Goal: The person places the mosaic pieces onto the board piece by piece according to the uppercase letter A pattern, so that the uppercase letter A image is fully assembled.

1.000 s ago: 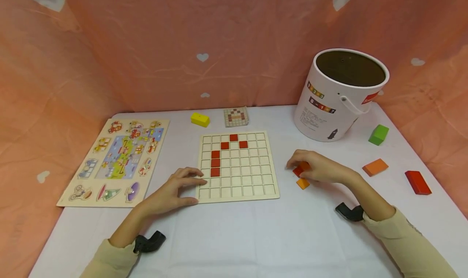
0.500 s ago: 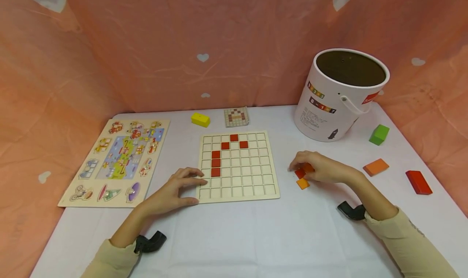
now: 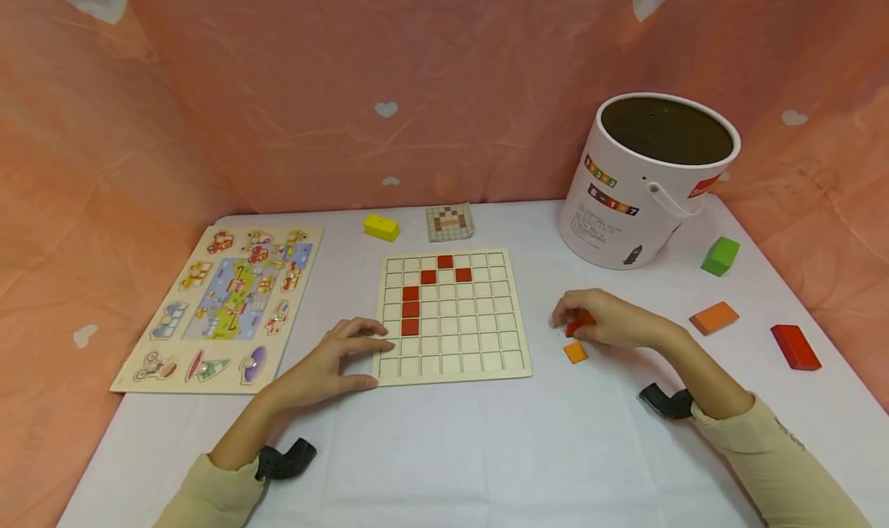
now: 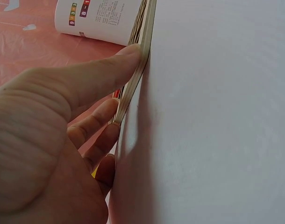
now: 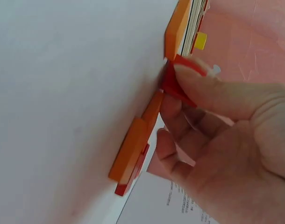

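A wooden grid board [image 3: 451, 344] lies flat in the head view, with several red square tiles [image 3: 410, 309] set in its upper left cells. My left hand [image 3: 312, 370] rests at the board's lower left edge, thumb and fingertips touching it with relaxed fingers. To the right of the board, my right hand [image 3: 607, 318] pinches a red tile [image 5: 172, 85] between thumb and fingers, tilted on the tabletop in the right wrist view. One orange tile [image 3: 576, 352] lies just in front of that hand. More orange pieces [image 5: 130, 151] and a red piece [image 5: 126, 185] are beyond it.
Behind the grid board are a pattern card [image 3: 448, 224] and a yellow block [image 3: 381, 228]. A picture puzzle board [image 3: 156, 358] lies at left. At right stand a white bucket [image 3: 590, 219], a green block [image 3: 720, 255], an orange block [image 3: 714, 317] and a red block [image 3: 795, 347].
My right hand has shifted slightly right and closed in on the red tile, drawing it slightly away from the orange tile in front. My left hand and the board have stayed put.
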### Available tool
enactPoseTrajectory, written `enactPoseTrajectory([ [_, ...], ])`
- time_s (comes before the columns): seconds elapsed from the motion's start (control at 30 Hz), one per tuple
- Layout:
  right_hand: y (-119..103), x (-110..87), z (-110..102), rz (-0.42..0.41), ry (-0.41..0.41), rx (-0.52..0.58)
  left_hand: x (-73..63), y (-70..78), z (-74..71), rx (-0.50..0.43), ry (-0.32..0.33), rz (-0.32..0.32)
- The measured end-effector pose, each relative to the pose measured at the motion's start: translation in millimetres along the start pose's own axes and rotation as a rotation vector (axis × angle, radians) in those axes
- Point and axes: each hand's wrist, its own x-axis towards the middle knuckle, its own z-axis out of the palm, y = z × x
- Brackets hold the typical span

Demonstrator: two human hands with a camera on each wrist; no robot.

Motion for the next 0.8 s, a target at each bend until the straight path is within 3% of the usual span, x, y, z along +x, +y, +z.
enactPoseTrajectory([
  [0.2,-5,23.0,0,-0.012,0.057,0.041,0.9,1.4,0.1,0.000,0.001,-0.007],
  [0.57,-37,107.0,4,-0.141,0.048,0.026,-0.3,0.2,-0.8,0.011,0.010,-0.003],
  [0.8,-41,126.8,8,-0.085,0.080,0.001,0.1,-0.8,-0.4,0.003,0.004,0.009],
])
